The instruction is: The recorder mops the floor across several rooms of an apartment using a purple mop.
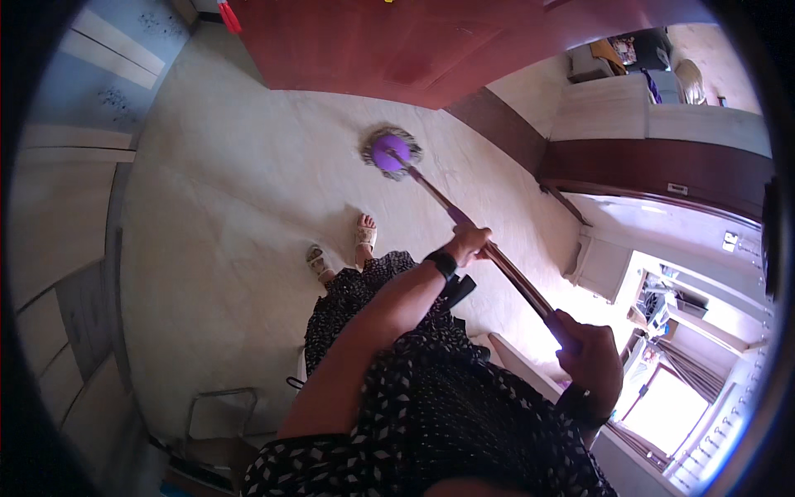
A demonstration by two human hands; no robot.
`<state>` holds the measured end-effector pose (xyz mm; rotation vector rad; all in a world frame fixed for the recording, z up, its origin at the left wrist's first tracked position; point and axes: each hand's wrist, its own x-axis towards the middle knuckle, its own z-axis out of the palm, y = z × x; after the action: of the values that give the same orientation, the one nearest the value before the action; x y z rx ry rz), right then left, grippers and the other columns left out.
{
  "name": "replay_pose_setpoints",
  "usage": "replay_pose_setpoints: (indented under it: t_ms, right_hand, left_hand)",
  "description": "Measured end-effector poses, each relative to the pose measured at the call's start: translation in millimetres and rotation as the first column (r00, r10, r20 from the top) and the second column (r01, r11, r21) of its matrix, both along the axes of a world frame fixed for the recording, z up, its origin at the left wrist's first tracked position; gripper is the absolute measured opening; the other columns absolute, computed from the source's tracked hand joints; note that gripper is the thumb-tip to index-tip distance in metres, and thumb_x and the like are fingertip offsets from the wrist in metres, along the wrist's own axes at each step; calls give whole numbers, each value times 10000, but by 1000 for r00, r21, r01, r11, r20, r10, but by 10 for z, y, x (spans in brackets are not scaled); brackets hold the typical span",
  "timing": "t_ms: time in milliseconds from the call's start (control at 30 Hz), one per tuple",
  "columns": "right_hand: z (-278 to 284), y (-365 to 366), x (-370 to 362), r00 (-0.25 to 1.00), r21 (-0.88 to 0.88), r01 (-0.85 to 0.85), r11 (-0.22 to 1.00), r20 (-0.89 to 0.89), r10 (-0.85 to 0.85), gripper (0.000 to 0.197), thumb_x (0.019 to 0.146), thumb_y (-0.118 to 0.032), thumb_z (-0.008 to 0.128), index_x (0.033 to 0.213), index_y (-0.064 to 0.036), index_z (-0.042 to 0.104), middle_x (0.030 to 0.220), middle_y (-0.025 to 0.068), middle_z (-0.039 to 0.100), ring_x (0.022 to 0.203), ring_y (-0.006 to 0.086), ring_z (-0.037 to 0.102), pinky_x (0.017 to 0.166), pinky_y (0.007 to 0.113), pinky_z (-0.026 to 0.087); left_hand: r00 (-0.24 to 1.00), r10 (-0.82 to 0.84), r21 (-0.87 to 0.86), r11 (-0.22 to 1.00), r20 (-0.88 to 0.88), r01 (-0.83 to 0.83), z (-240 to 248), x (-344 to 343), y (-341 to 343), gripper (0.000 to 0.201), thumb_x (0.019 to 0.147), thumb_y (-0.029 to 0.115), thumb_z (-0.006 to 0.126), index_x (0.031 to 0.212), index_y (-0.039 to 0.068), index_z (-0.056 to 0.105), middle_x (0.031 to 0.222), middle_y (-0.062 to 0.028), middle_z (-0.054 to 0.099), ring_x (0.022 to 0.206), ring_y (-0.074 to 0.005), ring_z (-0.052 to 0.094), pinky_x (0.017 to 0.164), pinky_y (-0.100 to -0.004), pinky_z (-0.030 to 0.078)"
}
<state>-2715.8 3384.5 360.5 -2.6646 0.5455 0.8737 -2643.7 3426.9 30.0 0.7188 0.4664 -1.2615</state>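
Nearest the camera, at about six o'clock, hangs the person's black dress with a small white pattern (pixel 431 414), filling the lower middle of the view. At four o'clock the right hand (pixel 592 360), a dark band at its wrist, is clenched around the upper end of the mop handle (pixel 497 257), its fingers wrapped over the purple grip there. Further out, just right of centre, the left hand (pixel 468 243), wearing a black wristband (pixel 442 263), grasps the same handle partway down, fingers curled around the shaft. The handle runs as a slim brown rod from the right hand up toward twelve o'clock, ending in the round mop head (pixel 391 152), a purple disc ringed with grey fringe that lies flat on the pale floor (pixel 232 199), well ahead of the feet. Two sandalled feet (pixel 352 244) stand on that floor near the centre, below the mop head. Beyond the mop head, at twelve o'clock, stands a reddish-brown wooden door (pixel 397 41). At nine o'clock runs a pale wall with cabinet fronts (pixel 74 207), and at four o'clock, past the right hand, a bright window (pixel 671 410) glares white.
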Motion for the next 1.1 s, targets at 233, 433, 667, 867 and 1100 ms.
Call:
replay_pose_setpoints:
  t_ms: [233,433,667,867,1100]
  right_hand:
    - [-64,194,427,867,142,-498,856,97,489,528,562,-21,592,1084,-89,561,630,149,547,553,302,532,528,357,427]
    - [269,491,849,516,191,-847,496,70,854,507,573,-11,570,1074,-82,534,606,135,512,567,295,514,521,380,397]
    - [564,1020,969,55,211,-977,1,250,967,439,650,-19,547,1076,-88,467,575,117,514,521,298,521,472,403,392]
    - [23,1574,615,-66,300,-943,-142,250,966,450,675,-45,517,1118,-119,488,574,111,517,532,298,527,482,404,407]
    - [-165,1375,447,15,320,-946,-50,198,980,283,729,-84,482,998,-125,561,613,106,536,579,280,552,496,389,417]
  left_hand:
    - [862,505,79,862,-42,-501,9,-115,1054,109,801,74,479,796,-34,469,809,-145,573,736,-229,591,674,-396,521]
    - [584,812,242,568,-10,-786,477,-316,1494,131,764,72,488,802,-39,430,784,-145,555,751,-250,594,700,-420,515]
    - [542,-221,580,430,811,-692,1138,-1015,2300,223,700,99,644,866,40,506,782,-149,591,771,-314,586,651,-377,456]
    - [723,-164,736,269,671,-622,760,-2056,2822,214,696,115,639,817,49,475,732,-130,556,671,-263,568,611,-328,446]
    - [622,622,434,449,475,-781,332,-2512,2375,98,781,85,518,780,21,444,769,-65,504,734,-154,523,681,-265,461]
